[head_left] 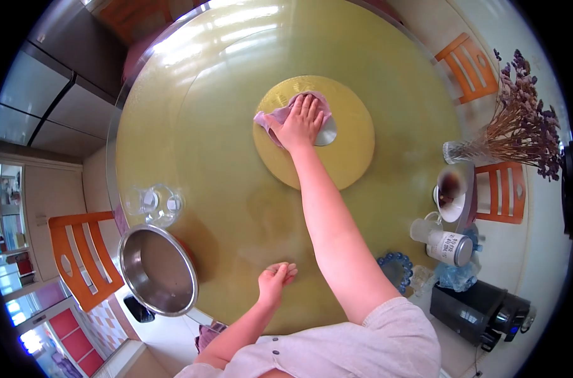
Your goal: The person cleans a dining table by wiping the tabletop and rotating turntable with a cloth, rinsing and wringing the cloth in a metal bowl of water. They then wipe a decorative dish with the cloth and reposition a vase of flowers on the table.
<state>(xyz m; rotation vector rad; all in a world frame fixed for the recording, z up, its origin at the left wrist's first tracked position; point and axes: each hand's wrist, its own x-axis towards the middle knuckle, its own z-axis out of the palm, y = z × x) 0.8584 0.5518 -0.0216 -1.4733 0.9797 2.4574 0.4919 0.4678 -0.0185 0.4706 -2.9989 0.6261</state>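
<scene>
My right hand (pixel 299 123) lies flat with its fingers stretched out, pressing on a pink cloth (pixel 264 121). The cloth rests bunched on the round gold disc (pixel 352 148) in the middle of the glass-topped table (pixel 229 201). Right of the hand, a pale silvery circle (pixel 327 134) at the disc's centre is partly covered by cloth. My left hand (pixel 277 279) is near the table's front edge, fingers curled in, with nothing visible in them. It stays apart from the cloth.
A steel basin (pixel 159 271) and clear glassware (pixel 163 205) stand at left. Along the right are dried flowers in a glass vase (pixel 466 151), a white bowl (pixel 450 205), a labelled jar (pixel 450 248), a blue bead ring (pixel 396 257) and a black appliance (pixel 469 309). Orange chairs (pixel 85 258) surround the table.
</scene>
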